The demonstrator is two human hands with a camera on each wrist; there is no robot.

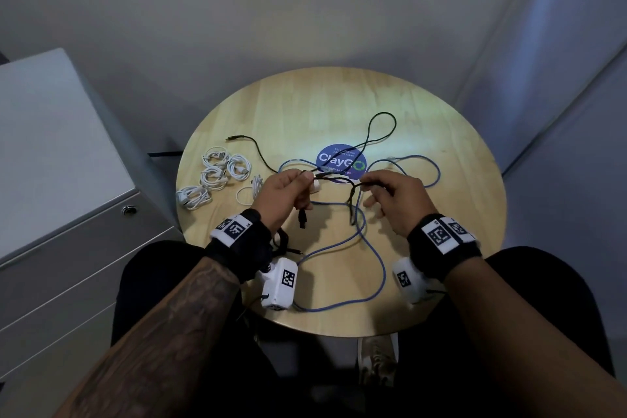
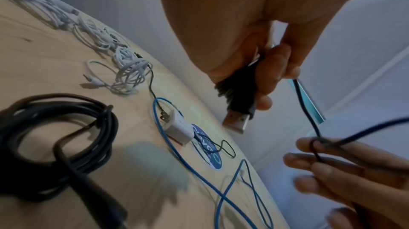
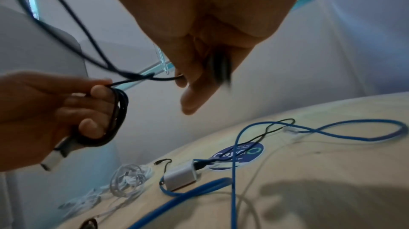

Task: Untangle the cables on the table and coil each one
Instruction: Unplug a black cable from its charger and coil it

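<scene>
My left hand point(image 1: 300, 192) grips a small coil of black USB cable point(image 3: 120, 117) above the round wooden table point(image 1: 441, 153); its USB plug point(image 2: 238, 112) hangs below the fingers. My right hand point(image 1: 371, 192) pinches the same cable's loose run point(image 1: 353, 204), which loops between both hands. On the table lie a long blue cable point(image 1: 376, 268) in wide loops, a thin black cable point(image 1: 385, 122), and a white charger adapter point(image 2: 179, 127) with the thin black cable plugged in. Several coiled white cables point(image 1: 217, 173) sit at the left, and a coiled thick black cable point(image 2: 62, 133) lies near my left wrist.
A blue round sticker point(image 1: 341, 161) marks the table's middle. A grey drawer cabinet point(image 1: 68, 180) stands close on the left, and walls close in behind and to the right. My knees are under the table's near edge.
</scene>
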